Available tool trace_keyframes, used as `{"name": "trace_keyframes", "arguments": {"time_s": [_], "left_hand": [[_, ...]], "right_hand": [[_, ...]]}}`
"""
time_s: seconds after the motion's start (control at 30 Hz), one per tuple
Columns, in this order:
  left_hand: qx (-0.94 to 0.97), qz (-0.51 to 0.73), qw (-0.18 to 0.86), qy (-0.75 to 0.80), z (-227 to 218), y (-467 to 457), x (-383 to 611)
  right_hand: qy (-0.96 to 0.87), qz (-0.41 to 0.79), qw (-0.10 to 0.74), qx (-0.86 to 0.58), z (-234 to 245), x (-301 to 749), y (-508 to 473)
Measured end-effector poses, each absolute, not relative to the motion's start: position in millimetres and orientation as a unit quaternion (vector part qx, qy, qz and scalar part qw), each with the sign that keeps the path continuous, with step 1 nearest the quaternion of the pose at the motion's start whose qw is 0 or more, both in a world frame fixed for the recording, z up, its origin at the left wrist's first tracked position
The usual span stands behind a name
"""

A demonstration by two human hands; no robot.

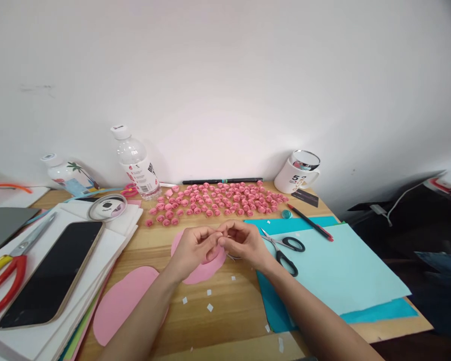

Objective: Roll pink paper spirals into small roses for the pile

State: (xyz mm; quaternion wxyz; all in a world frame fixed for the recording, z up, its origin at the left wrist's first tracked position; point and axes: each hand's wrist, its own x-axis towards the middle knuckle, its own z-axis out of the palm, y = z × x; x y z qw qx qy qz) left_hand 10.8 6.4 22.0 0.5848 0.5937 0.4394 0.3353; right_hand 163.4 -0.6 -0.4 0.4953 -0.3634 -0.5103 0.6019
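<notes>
My left hand [193,249] and my right hand [243,242] meet over the middle of the wooden table [233,301], fingers pinched together on a small pink paper piece [215,253]. Under them lies a round pink paper sheet [205,271]. Another pink sheet [122,301] lies nearer, to the left. Several small pink paper roses [218,199] are spread along the table's far side.
Black-handled scissors [285,249] lie on light blue paper [342,271] at right. A phone [52,273] rests on white sheets at left, beside red-handled scissors [7,273]. Two bottles [135,163], a white mug [298,173] and a red pen [310,221] stand near the wall.
</notes>
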Motion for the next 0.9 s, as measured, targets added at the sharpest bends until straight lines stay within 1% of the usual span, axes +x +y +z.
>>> {"name": "trace_keyframes", "arguments": {"time_s": [0.13,0.27,0.43,0.53,0.63,0.8,0.9], "left_hand": [[0.594,0.36,0.557,0.455,19.0,9.2,9.5],[0.595,0.362,0.55,0.461,16.7,10.0,8.3],[0.606,0.346,0.575,0.427,20.1,8.3,7.5],[0.613,0.341,0.585,0.406,22.4,8.1,7.2],[0.623,0.333,0.589,0.393,24.3,8.3,6.9],[0.653,0.3,0.579,0.385,25.5,7.3,8.3],[0.667,0.277,0.571,0.39,24.0,6.5,9.6]], "right_hand": [[-0.52,0.568,0.512,-0.38,-1.5,164.5,2.3],[-0.565,0.48,0.529,-0.412,-3.0,162.6,0.2],[-0.616,0.368,0.552,-0.425,0.0,161.2,-2.3],[-0.636,0.321,0.554,-0.431,0.9,161.9,-2.4],[-0.631,0.325,0.554,-0.434,-0.1,163.3,-2.0],[-0.591,0.415,0.535,-0.44,-1.5,163.8,-2.1],[-0.626,0.377,0.528,-0.432,-1.7,163.1,-2.4]]}}
